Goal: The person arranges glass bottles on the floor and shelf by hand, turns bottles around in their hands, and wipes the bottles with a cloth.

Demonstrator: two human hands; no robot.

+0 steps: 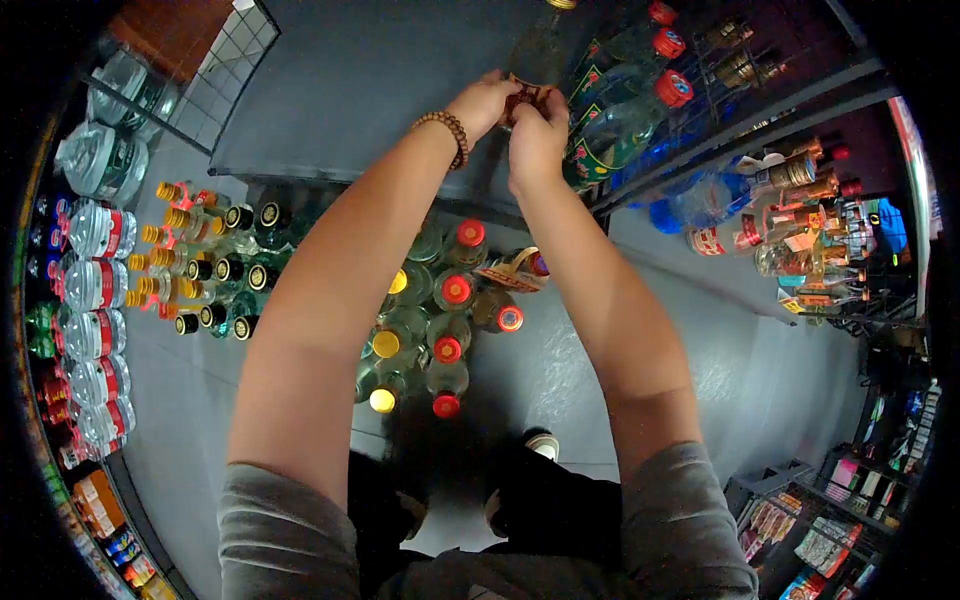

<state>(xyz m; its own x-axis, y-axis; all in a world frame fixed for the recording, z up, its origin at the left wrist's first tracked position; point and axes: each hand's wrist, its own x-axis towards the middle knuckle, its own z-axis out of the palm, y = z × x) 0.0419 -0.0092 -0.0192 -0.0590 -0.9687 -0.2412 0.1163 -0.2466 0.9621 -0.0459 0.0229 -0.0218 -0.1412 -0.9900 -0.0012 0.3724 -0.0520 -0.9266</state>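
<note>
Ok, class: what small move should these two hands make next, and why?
Probably steady the patterned brown piece with the left hand while the right hand adjusts it against the gold-capped bottle: both hands grip it, and that bottle appears just beyond.

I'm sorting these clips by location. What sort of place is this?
Probably a small shop or its stockroom: capped bottles stand grouped near the person's feet, clear containers with red labels line the left side, and packaged goods sit at lower right.

A single bottle (538, 50) stands left of a bottle row (622, 118), beyond floor bottles (448, 328).
</note>
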